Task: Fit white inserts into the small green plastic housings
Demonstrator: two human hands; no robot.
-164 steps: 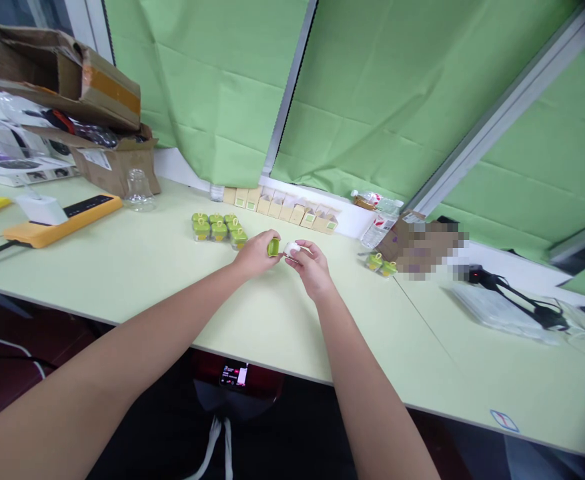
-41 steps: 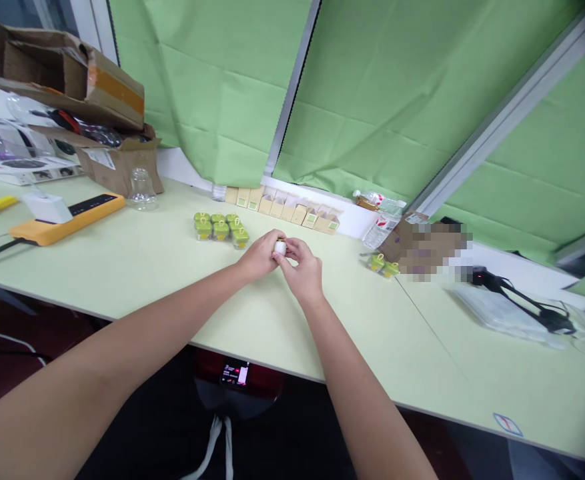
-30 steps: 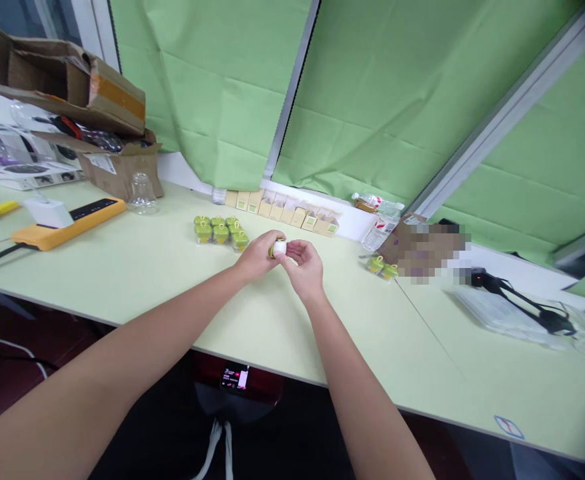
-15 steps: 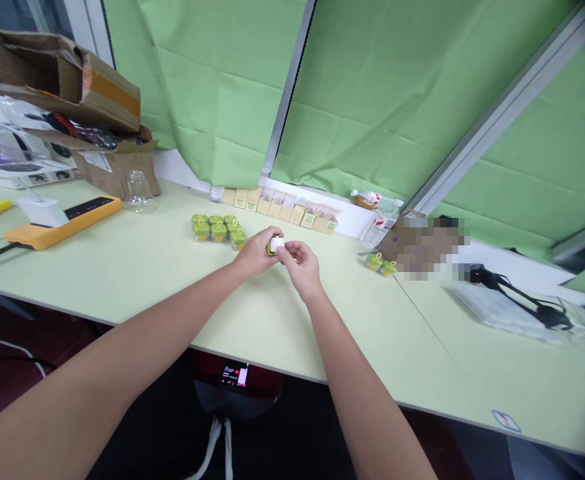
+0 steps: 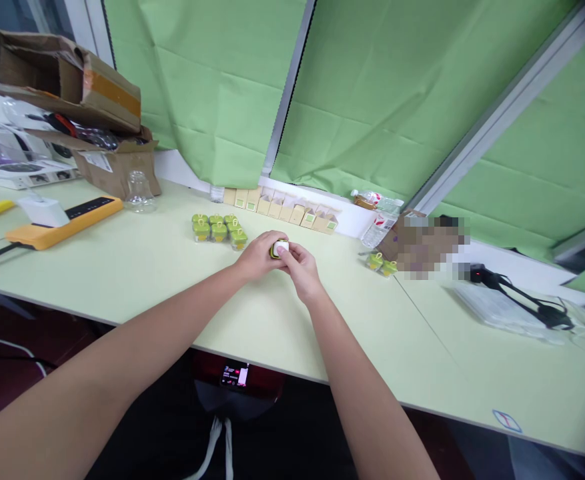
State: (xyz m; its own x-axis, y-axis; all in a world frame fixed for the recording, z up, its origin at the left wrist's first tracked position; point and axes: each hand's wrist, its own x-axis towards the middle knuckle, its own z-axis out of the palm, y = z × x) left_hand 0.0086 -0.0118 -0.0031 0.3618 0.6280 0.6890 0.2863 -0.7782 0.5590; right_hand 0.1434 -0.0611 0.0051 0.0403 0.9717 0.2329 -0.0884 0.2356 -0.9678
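A small green-rimmed white container (image 5: 279,247) is between my two hands above the middle of the table. My left hand (image 5: 262,257) is closed around its left side. My right hand (image 5: 302,270) is closed on it from the right, with the thumb pressing on the white face. Fingers cover much of the container, so its full shape cannot be made out. Just left of my hands stands a cluster of small clear boxes with green lids (image 5: 218,229) and yellowish loops. Two similar green-lidded boxes (image 5: 381,264) sit farther right.
A row of small tan cardboard boxes (image 5: 285,210) lines the wall. Plastic bottles (image 5: 379,228) lie at the back. On the left are an orange power strip (image 5: 65,223), a clear jar (image 5: 139,193) and cardboard boxes (image 5: 117,167). A black strapped device (image 5: 519,297) lies on the right.
The container has shifted slightly right and down. My right hand has closed in, its thumb now lying across the white face and its fingers curled nearer my left hand.
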